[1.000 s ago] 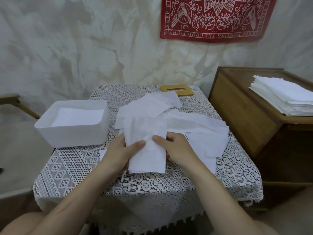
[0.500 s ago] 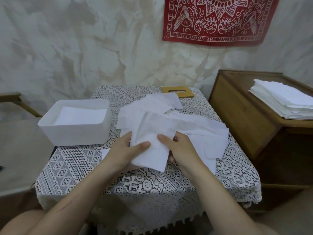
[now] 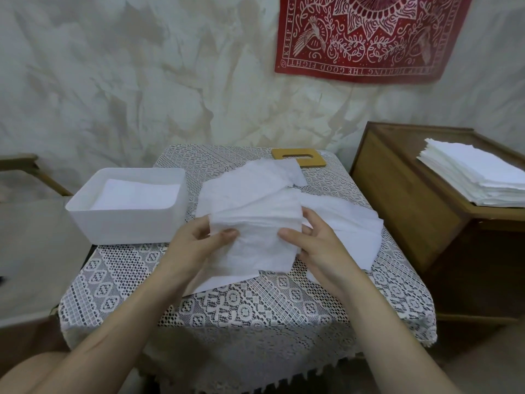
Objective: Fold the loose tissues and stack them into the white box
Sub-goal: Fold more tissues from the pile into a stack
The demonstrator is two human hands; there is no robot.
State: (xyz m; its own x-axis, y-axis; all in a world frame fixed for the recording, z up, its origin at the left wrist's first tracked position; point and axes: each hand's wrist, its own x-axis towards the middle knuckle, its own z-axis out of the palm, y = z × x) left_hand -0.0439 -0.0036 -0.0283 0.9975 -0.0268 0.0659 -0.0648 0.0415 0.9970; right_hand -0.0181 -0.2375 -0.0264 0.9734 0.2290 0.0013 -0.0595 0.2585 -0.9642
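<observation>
A white tissue (image 3: pixel 260 240) is held just above the lace-covered table (image 3: pixel 241 305), partly folded over on itself. My left hand (image 3: pixel 196 245) pinches its left edge, thumb on top. Gripping the right edge is my right hand (image 3: pixel 315 248), its thumb also on top. Behind and to the right lies a loose pile of tissues (image 3: pixel 335 220). The white box (image 3: pixel 127 206) stands at the table's left, with folded tissues (image 3: pixel 136 193) lying flat inside it.
A wooden lid with a slot (image 3: pixel 298 158) lies at the table's far edge. A wooden cabinet (image 3: pixel 403 200) stands to the right, carrying a tall stack of white tissues (image 3: pixel 477 172). A red patterned cloth (image 3: pixel 369 35) hangs on the wall.
Both hands have lifted the tissue off the table and turned it, bringing its far part over toward me. The hands have moved slightly apart along its edges.
</observation>
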